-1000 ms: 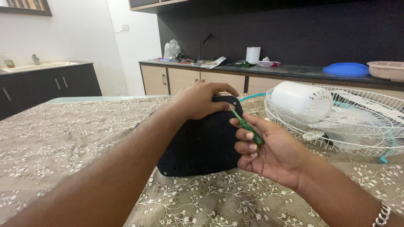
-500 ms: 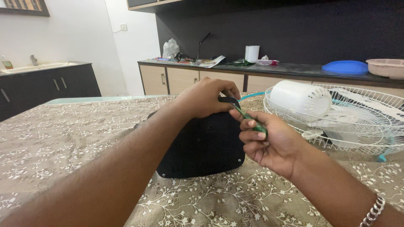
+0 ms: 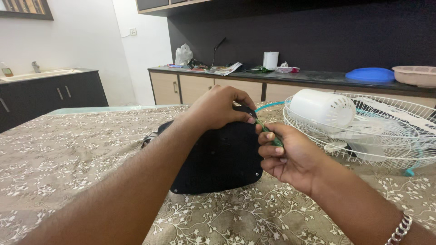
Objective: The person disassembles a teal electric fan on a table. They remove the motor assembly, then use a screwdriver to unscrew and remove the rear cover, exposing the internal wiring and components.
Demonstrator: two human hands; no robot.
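A black fan base (image 3: 218, 159) stands tilted on its edge on the table, its flat underside facing me. My left hand (image 3: 217, 108) grips its top edge, thumb and fingers pinched at the upper right corner. In my right hand (image 3: 286, 152) is a small green-handled screwdriver (image 3: 269, 133), whose tip points up and left at that same corner, right beside my left thumb. The tip itself is hidden between the fingers.
A white wire fan guard (image 3: 390, 136) with a white motor housing (image 3: 322, 108) lies on the table to the right. The table has a floral cloth (image 3: 68, 154). Behind is a counter (image 3: 318, 75) with a blue lid, a pink basin, a paper roll and clutter. A sink stands at left.
My right hand has moved up and closer to the base's top corner, bringing the screwdriver tip beside my left thumb. The base has tipped a little more upright.
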